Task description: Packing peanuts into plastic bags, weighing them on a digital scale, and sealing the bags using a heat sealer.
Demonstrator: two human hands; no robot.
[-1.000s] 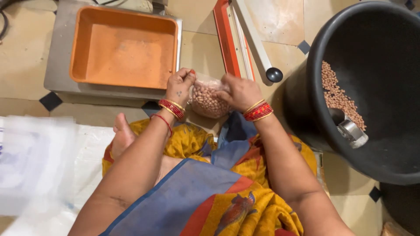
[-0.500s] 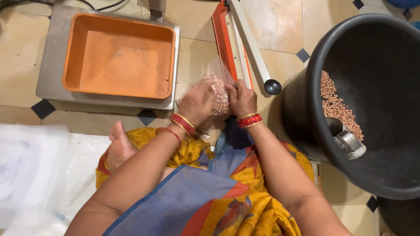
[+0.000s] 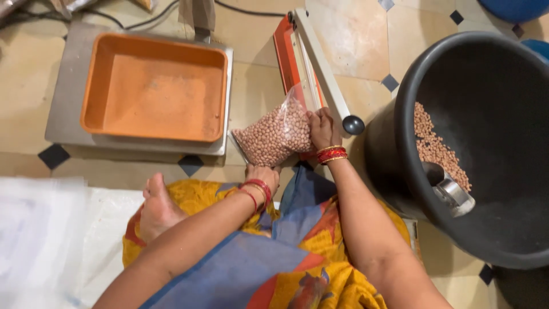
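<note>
1. nearest the camera: crossed legs under yellow, blue and orange cloth (image 3: 286,257), one bare foot (image 3: 157,209) resting at the near left beside sheets of clear plastic (image 3: 40,229) on the floor.
2. just beyond the lap: left hand (image 3: 264,177), red bangles at the wrist, cupped beneath the near end of a clear bag of pale nuts (image 3: 274,134), fingers curled under it, evidently propping the weight from below.
3. a little farther and to the right: right hand (image 3: 323,129) closed on the bag's right edge near its neck, thumb and fingers pinching the film, seemingly steadying the open end.
4. bag lifted off the tiled floor, between the scale on the left and the sealer on the right; long axis tilted from near left to far right, fat filled end toward the lap, empty flat mouth pointing far and right at the sealer's bar.
5. orange heat sealer (image 3: 306,63) just beyond, white arm raised, black knob (image 3: 353,125) hanging just right of the right hand; bag mouth resting at its edge.
6. far left: empty orange tray (image 3: 154,91) seated on a grey weighing scale (image 3: 63,103).
7. right side: large black tub (image 3: 480,143) with a low heap of the same nuts and a metal scoop (image 3: 452,191) lying in it, within arm's reach.
</note>
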